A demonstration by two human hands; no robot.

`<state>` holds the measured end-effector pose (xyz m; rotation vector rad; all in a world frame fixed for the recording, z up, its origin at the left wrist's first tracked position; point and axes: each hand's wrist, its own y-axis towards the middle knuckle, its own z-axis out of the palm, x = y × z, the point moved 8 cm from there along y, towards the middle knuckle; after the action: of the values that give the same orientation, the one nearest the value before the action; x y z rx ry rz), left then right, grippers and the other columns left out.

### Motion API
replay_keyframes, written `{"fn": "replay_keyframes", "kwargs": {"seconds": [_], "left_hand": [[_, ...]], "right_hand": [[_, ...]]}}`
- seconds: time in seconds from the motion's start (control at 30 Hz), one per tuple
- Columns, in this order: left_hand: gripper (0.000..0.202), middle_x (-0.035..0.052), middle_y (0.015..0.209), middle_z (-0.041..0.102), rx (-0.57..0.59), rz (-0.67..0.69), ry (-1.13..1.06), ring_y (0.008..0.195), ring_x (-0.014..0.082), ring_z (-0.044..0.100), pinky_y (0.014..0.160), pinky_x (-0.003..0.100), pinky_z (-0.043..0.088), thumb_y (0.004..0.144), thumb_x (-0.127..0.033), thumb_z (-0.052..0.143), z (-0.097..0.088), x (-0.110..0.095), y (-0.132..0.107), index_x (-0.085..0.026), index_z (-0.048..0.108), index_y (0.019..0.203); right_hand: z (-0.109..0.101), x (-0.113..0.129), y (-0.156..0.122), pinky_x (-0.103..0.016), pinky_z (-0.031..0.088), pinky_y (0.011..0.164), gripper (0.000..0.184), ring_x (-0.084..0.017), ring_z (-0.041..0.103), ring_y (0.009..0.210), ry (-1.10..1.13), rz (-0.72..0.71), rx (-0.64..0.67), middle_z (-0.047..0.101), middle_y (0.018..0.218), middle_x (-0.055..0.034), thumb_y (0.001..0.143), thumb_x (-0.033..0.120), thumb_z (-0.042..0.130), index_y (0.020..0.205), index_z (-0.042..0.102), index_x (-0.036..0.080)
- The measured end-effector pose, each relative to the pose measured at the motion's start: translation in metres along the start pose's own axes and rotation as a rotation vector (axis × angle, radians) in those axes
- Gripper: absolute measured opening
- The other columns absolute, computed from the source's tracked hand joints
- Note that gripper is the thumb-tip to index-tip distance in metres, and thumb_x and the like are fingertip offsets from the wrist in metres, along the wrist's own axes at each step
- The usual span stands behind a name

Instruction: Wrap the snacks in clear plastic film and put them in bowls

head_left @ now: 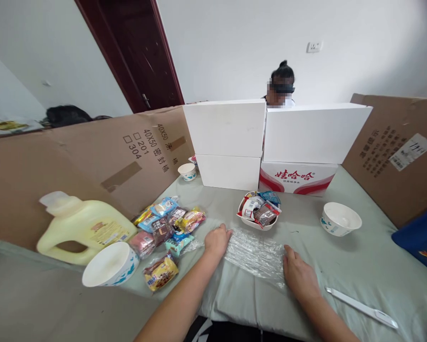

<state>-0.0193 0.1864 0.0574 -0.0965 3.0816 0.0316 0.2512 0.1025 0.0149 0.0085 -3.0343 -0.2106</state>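
Observation:
A crinkled sheet of clear plastic wrap (255, 251) lies over the cloth-covered table in front of me. At its left edge, my left hand (217, 241) is closed with the film's edge at its fingers. My right hand (300, 274) pinches the opposite edge; its fingertips are partly hidden. Just beyond the wrap stands a white bowl (248, 221) filled with small packaged snacks (266, 213). To the left of my left hand lies a pile of wrapped snacks (163, 229), with one yellow packet (160, 272) nearer to me.
A pale yellow jug (106, 219) lies on its side at left, behind a paper bowl (108, 266). Other bowls stand at right (340, 220) and far left (187, 172). A white box cutter (363, 306) lies near my right forearm. White boxes (231, 128) and cardboard panels (135, 156) wall the table; a person sits behind.

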Motion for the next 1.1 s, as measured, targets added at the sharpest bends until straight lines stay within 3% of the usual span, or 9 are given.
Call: {"fn": "replay_keyframes", "kwargs": {"seconds": [0.1, 0.2, 0.3, 0.43, 0.57, 0.67, 0.87, 1.0, 1.1], "left_hand": [[0.031, 0.0147, 0.103, 0.064, -0.09, 0.115, -0.013, 0.101, 0.0261, 0.06, 0.087, 0.035, 0.044, 0.099, -0.033, 0.037, -0.013, -0.013, -0.01, -0.015, 0.062, 0.102], [0.029, 0.0108, 0.1, 0.065, -0.101, 0.527, -0.12, 0.103, 0.0236, 0.058, 0.093, 0.036, 0.042, 0.098, -0.026, 0.037, -0.011, -0.053, -0.035, -0.018, 0.065, 0.097], [0.03, 0.0086, 0.126, 0.06, -0.008, 0.855, -0.228, 0.124, 0.0246, 0.049, 0.106, 0.042, 0.035, 0.093, -0.031, 0.051, 0.004, -0.082, -0.058, -0.022, 0.06, 0.12], [0.07, 0.0081, 0.156, 0.028, 0.116, 0.753, -0.174, 0.145, 0.0345, 0.015, 0.114, 0.058, 0.014, 0.086, -0.058, 0.055, 0.028, -0.073, -0.05, -0.029, 0.036, 0.146], [0.073, 0.0123, 0.158, 0.019, 0.109, 0.573, -0.135, 0.146, 0.0366, 0.008, 0.114, 0.06, 0.011, 0.088, -0.06, 0.049, 0.033, -0.038, -0.041, -0.024, 0.031, 0.148], [0.062, 0.0158, 0.156, 0.025, 0.019, 0.555, -0.178, 0.145, 0.035, 0.015, 0.114, 0.058, 0.02, 0.093, -0.047, 0.049, 0.023, -0.014, -0.052, -0.017, 0.036, 0.146], [0.04, 0.0106, 0.128, 0.059, -0.058, 0.906, -0.316, 0.126, 0.0285, 0.049, 0.105, 0.048, 0.043, 0.085, -0.031, 0.063, 0.009, 0.0, -0.111, -0.02, 0.057, 0.123], [0.024, 0.0091, 0.115, 0.066, -0.186, 0.968, -0.315, 0.113, 0.0223, 0.059, 0.097, 0.039, 0.052, 0.091, -0.012, 0.047, 0.006, 0.002, -0.13, -0.017, 0.063, 0.109], [0.023, 0.0095, 0.111, 0.067, -0.233, 0.964, -0.341, 0.104, 0.0206, 0.063, 0.092, 0.036, 0.054, 0.092, -0.009, 0.043, 0.0, 0.0, -0.135, -0.016, 0.064, 0.095]], "right_hand": [[-0.022, -0.003, -0.001, -0.032, 0.048, 0.066, 0.038, -0.021, 0.066, 0.078, -0.042, 0.031, -0.07, 0.066, 0.106, -0.0132, 0.096, 0.027, 0.035, 0.125, 0.056, 0.016], [-0.046, 0.008, -0.003, -0.041, 0.045, 0.086, 0.036, -0.029, 0.06, 0.103, -0.077, -0.004, -0.206, 0.062, 0.116, -0.0162, 0.094, 0.03, 0.041, 0.121, 0.06, 0.016], [-0.038, 0.036, -0.001, -0.048, 0.031, 0.105, 0.041, -0.031, 0.044, 0.127, -0.008, -0.191, -0.164, 0.053, 0.135, -0.0147, 0.093, 0.034, 0.044, 0.128, 0.057, 0.017], [0.0, 0.056, 0.002, -0.055, 0.017, 0.113, 0.07, -0.034, 0.021, 0.143, 0.077, -0.34, 0.071, 0.032, 0.153, -0.0119, 0.089, 0.059, 0.043, 0.146, 0.037, 0.017], [0.011, 0.042, -0.001, -0.058, 0.013, 0.113, 0.073, -0.034, 0.012, 0.145, 0.093, -0.294, 0.154, 0.024, 0.156, -0.0115, 0.09, 0.061, 0.039, 0.149, 0.03, 0.018], [0.0, 0.028, -0.015, -0.059, 0.013, 0.114, 0.07, -0.034, 0.011, 0.145, 0.119, -0.329, 0.094, 0.024, 0.156, -0.0113, 0.09, 0.058, 0.042, 0.147, 0.034, 0.018], [-0.012, -0.001, -0.074, -0.045, 0.035, 0.109, 0.053, -0.027, 0.038, 0.136, 0.221, -0.522, -0.025, 0.047, 0.145, -0.0075, 0.09, 0.047, 0.053, 0.139, 0.048, 0.026], [-0.022, -0.013, -0.097, -0.039, 0.046, 0.099, 0.032, -0.023, 0.054, 0.122, 0.269, -0.509, -0.103, 0.061, 0.129, -0.0048, 0.093, 0.033, 0.052, 0.124, 0.06, 0.029], [-0.036, -0.011, -0.103, -0.038, 0.049, 0.094, 0.023, -0.021, 0.06, 0.112, 0.329, -0.505, -0.121, 0.067, 0.117, -0.0045, 0.093, 0.026, 0.051, 0.112, 0.064, 0.028]]}}
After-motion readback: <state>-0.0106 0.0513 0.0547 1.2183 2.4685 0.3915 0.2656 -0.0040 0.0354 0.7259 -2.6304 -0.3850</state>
